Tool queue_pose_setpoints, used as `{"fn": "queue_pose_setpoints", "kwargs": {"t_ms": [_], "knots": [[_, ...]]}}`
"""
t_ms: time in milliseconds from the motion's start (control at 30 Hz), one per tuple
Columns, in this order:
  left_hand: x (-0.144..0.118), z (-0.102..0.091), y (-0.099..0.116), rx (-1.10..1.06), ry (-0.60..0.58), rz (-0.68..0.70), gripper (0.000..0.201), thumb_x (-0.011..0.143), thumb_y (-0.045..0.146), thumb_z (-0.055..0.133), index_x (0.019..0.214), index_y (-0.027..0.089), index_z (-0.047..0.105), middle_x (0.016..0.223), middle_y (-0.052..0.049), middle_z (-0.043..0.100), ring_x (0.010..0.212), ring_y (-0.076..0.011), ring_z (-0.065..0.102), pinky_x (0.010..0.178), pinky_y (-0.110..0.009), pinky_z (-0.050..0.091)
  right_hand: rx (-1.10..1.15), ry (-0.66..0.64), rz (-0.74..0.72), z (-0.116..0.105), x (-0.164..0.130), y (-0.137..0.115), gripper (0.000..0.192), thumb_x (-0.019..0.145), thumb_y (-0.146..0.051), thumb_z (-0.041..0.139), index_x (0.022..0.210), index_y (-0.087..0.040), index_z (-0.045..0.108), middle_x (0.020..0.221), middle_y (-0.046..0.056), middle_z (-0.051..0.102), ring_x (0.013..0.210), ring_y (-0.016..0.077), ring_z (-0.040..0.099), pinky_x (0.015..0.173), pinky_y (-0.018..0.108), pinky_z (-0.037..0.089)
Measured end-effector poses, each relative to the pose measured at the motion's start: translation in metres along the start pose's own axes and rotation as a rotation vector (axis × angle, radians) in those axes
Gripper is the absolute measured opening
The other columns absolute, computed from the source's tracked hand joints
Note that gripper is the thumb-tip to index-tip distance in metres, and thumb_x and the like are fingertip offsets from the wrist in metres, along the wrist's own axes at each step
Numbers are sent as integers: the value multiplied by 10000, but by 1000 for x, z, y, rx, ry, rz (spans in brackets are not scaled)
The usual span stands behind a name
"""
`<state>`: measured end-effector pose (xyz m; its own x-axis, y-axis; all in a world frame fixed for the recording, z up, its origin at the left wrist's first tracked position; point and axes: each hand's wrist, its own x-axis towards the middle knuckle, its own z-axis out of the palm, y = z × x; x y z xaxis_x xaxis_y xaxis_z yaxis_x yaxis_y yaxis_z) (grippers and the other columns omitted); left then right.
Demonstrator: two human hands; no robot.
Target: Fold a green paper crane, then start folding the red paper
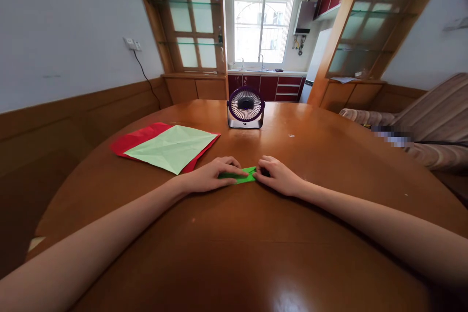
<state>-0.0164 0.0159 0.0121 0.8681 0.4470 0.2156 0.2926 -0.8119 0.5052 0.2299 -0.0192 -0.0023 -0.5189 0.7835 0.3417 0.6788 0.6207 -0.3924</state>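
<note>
A small folded piece of bright green paper (245, 175) lies on the wooden table in front of me. My left hand (210, 174) rests over its left part, the index finger stretched across the top and the thumb along the near edge, fingers apart. At the paper's right end, my right hand (277, 175) pinches it between thumb and curled fingers. The paper's left end is partly hidden under my left hand.
Left of my hands lie a creased pale green sheet (171, 146) and a red sheet (137, 139) partly under it. A small purple fan (245, 107) stands beyond the paper on the round table (234, 253). A striped sofa (435, 117) is at the right.
</note>
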Motion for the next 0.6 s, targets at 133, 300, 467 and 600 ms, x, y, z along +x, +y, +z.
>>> {"fn": "queue_pose_setpoints", "kwargs": {"t_ms": [133,300,467,600], "knots": [[-1,-3,0,18,-60,26,292,949,297,526,1213,329,645,1180,-56,543,1127,-183,520,1038,-366,374,-13,0,3,-1,0,-1,195,891,-220,548,712,-172,488,778,29,531,763,162,503,689,270,397],[-3,-3,5,125,-65,23,309,960,248,490,1201,353,651,1193,-55,535,1127,-184,509,1044,-375,369,-45,26,-10,0,-1,0,165,889,-231,559,746,-169,505,805,43,548,777,172,519,709,286,426],[-6,-1,12,267,-41,50,384,899,162,515,1204,349,652,1209,-52,548,1139,-213,514,1040,-390,384,-129,134,-263,-2,-11,-2,102,903,-190,510,956,-156,591,966,97,592,888,202,541,806,340,452],[-5,1,16,382,10,154,426,846,138,529,1214,317,647,1276,-58,552,1239,-262,471,1086,-450,343,-272,69,-488,-5,-18,-4,218,922,-166,449,1037,-163,634,961,101,633,872,207,549,805,356,449]]}}
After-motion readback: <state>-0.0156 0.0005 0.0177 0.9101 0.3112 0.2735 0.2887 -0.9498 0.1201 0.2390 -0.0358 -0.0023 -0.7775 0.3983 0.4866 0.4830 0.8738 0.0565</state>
